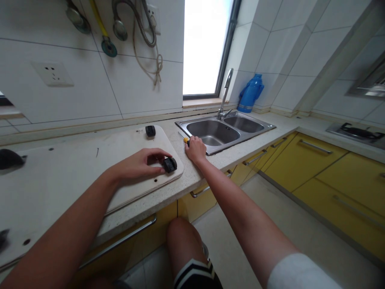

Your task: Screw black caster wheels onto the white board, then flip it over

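My left hand (140,165) rests over the pale board, its thumb and fingers closed around a small black plastic foot (170,164) at the board's near right corner. Closer to the sink, my right hand (196,149) grips a screwdriver (186,140) with a yellow and black handle. Its thin metal shaft points away to the upper left, low over the countertop; most of the handle is hidden by the fingers. The white board (75,160) lies flat on the counter. Another black foot (150,131) stands at its far right corner.
A steel double sink (210,149) with a tall faucet (226,90) lies to the right. Beyond it leans a blue thermos (252,94). More black fittings (10,159) sit at the board's left. Hoses (144,32) hang on the wall. Yellow drawers (319,160) line the counters.
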The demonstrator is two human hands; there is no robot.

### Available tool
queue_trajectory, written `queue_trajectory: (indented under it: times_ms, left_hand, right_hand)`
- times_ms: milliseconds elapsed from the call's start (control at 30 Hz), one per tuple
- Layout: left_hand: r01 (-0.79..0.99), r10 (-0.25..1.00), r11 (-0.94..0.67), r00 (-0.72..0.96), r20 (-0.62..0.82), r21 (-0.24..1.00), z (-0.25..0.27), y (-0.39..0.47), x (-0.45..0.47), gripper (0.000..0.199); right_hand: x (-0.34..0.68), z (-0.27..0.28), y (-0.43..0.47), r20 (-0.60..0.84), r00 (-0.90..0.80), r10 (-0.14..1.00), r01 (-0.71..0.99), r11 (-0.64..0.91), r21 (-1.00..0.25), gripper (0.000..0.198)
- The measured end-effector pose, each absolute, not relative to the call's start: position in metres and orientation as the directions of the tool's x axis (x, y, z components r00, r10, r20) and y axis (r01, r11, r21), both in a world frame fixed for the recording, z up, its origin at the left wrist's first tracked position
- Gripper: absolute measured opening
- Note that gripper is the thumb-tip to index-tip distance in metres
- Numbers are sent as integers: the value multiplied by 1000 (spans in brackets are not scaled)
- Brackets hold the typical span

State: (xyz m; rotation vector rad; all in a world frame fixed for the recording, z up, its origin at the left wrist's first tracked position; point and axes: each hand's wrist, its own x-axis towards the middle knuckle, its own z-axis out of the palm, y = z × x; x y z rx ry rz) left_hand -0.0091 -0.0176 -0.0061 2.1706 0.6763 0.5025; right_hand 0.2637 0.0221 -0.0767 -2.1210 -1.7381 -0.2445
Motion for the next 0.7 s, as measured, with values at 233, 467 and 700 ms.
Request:
queue_trajectory:
  times_ms: [233, 467, 700]
  left_hand:
    - [291, 561, -765, 739, 373, 575, -19, -26, 4, 57]
    - [241, 466, -862, 724, 509, 446, -29, -30, 18, 28]
    - [236, 492, -845, 695, 524, 480, -26, -21, 20, 27]
  right_hand:
    - [263, -75, 22, 366, 213, 906, 971, -155, -179, 30]
    - [261, -76, 24, 355, 210, 911, 971, -150, -188, 30]
    - [261, -76, 27, 363, 229, 903, 956, -140, -256, 27]
